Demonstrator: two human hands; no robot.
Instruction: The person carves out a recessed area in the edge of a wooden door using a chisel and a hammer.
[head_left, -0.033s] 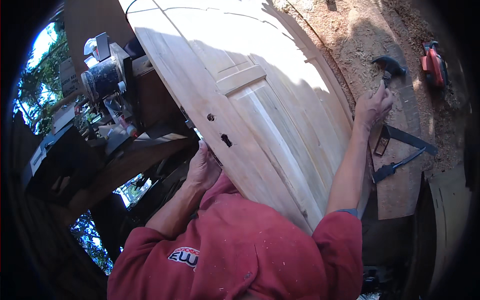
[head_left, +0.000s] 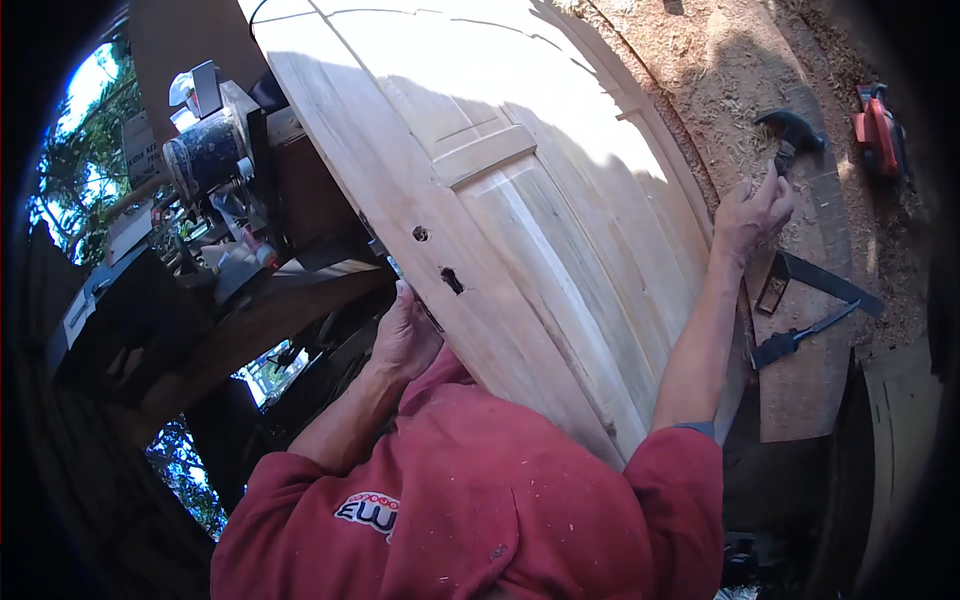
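Note:
A pale wooden panel door [head_left: 480, 230] lies tilted across the middle, with a round hole and a keyhole-shaped hole near its left edge. At that edge, by a strip of metal [head_left: 394, 266], my left hand [head_left: 405, 335] is closed around the door's side; its thumb points up and its other fingers are partly hidden. Beyond the door's right side, my right hand [head_left: 755, 215] grips a claw hammer [head_left: 792, 132] by the handle, just under the dark head. Most of the handle is hidden by the hand.
Right of the door, a shavings-covered board [head_left: 805, 395] carries a try square [head_left: 825, 280] and a chisel-like tool with a dark handle [head_left: 775, 348]. A red power tool [head_left: 877, 135] sits farther right. On the left stand a dark blue cylindrical machine [head_left: 205, 160] and cluttered shelves.
The right hand, the hammer and the tools beside it appear slightly farther right in the picture. The left hand keeps its place on the door's edge.

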